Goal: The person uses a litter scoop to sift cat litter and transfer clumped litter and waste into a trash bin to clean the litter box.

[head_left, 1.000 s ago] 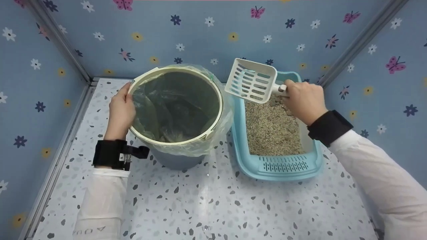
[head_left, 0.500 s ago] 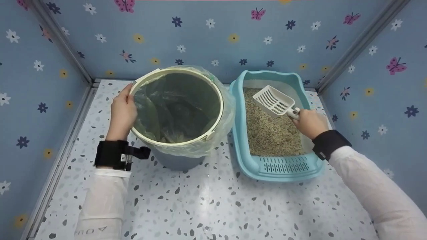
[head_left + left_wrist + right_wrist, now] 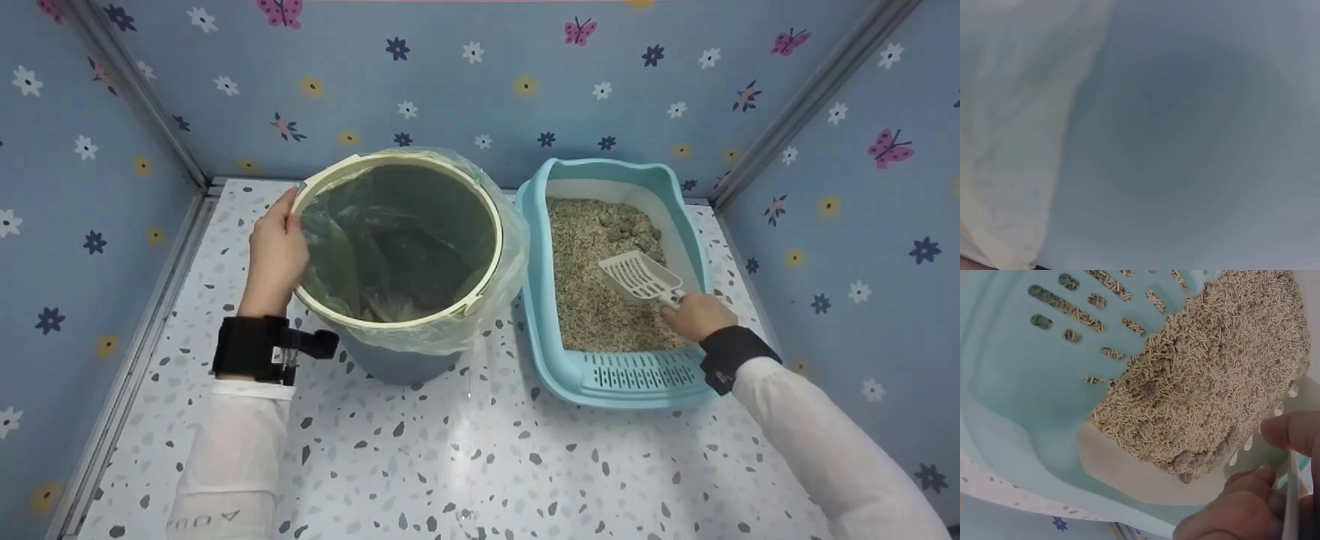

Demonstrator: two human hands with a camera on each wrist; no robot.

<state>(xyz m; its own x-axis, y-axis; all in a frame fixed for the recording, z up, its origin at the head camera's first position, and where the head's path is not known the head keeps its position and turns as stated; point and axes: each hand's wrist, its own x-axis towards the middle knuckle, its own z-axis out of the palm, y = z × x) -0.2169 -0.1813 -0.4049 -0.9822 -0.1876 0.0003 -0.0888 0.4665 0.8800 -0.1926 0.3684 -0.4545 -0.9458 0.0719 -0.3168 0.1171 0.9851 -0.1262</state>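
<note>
My right hand point(image 3: 700, 316) grips the handle of a pale slotted litter scoop point(image 3: 639, 276), whose head is over the litter in a light blue litter box point(image 3: 541, 330). Pellet-like litter point(image 3: 1213, 371) fills the box floor, with darker clumps point(image 3: 631, 226) toward the back right. Closer up, in the right wrist view, fingers and thumb wrap the scoop handle. My left hand point(image 3: 276, 255) holds the left rim of a grey bin point(image 3: 397, 364), its thumb and fingers at the cream ring point(image 3: 390, 324). A clear bag point(image 3: 495, 300) lines the bin and hangs over its outside.
Bin and litter box stand side by side on a speckled white floor point(image 3: 480, 450). Blue flowered panels point(image 3: 465, 75) rise behind them and on both sides. The left wrist view shows mostly the bin's blurred wall point(image 3: 1185, 140) and hanging bag point(image 3: 1010, 124).
My right hand has brought the scoop from beside the bin, above the box's back, down and toward me over the litter. The left hand keeps its hold on the bin rim.
</note>
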